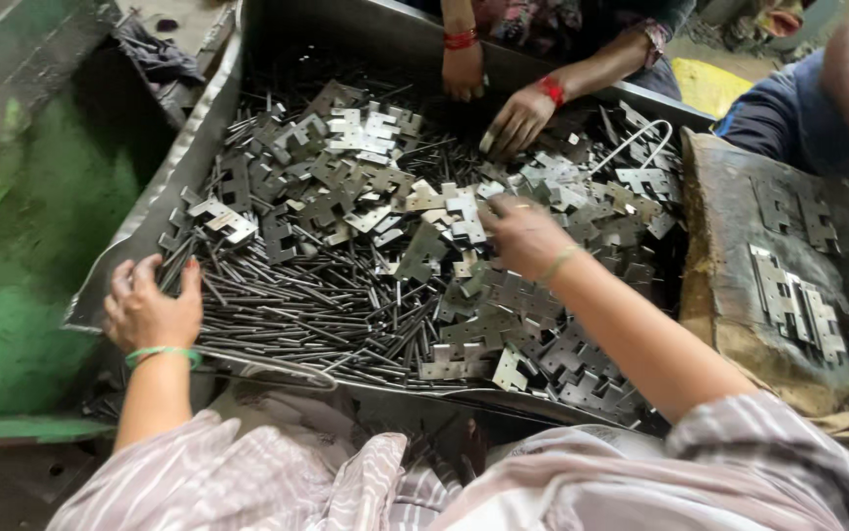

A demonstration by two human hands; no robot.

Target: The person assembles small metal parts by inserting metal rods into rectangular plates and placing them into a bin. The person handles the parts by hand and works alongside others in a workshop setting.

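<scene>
A wide sheet-metal tray (198, 108) fills the middle of the view, heaped with dark metal pins (296, 305) on its near left and flat notched hinge plates (503, 315) across its centre and right. To the right lies a worn brown board (739, 324) with a few joined hinge plates (793, 300) resting on it.

The step in hand looks like picking parts out of the heap for pairing. The right hand (523, 234) reaches into the middle of the plates, knuckles up, its fingers curled down onto a pale plate; whether it has actually pinched one I cannot tell. The left hand (149, 305) rests at the tray's near left edge, fingers loosely spread over the ends of the pins and touching them, gripping nothing that shows.

The next move, as I judge it, calls for lifting a single plate free of its tangled neighbours, and a pin from beneath the left fingers.

Across the tray a co-worker's two hands (513, 118) work the far pile, well apart from the wearer's own.
</scene>
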